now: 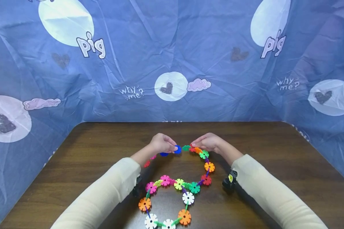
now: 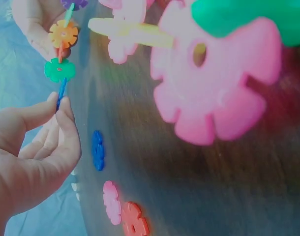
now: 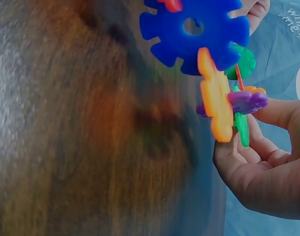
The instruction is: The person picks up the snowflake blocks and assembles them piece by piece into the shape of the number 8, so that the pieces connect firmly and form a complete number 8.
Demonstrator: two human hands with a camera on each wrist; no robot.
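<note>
Between thumb and fingertips, my left hand (image 1: 162, 143) pinches a blue slotted flower disc (image 1: 177, 149) by its edge. That disc meets the green flower disc (image 2: 60, 70) at the chain's end in the left wrist view. My right hand (image 1: 209, 142) grips the chain near that end, at the red disc (image 1: 192, 149) and orange disc (image 1: 198, 150). From there the linked chain curves down the right side, through an orange disc (image 1: 209, 167) and a red disc (image 1: 206, 180). It joins a loop of coloured discs nearer me, including a white disc (image 1: 188, 198).
Left of the chain lie a loose blue disc (image 2: 98, 150), a pink disc (image 2: 112, 202) and a red disc (image 2: 135, 220). Everything rests on a brown wooden table (image 1: 103, 140), with a blue printed cloth (image 1: 143, 57) hanging behind its far edge.
</note>
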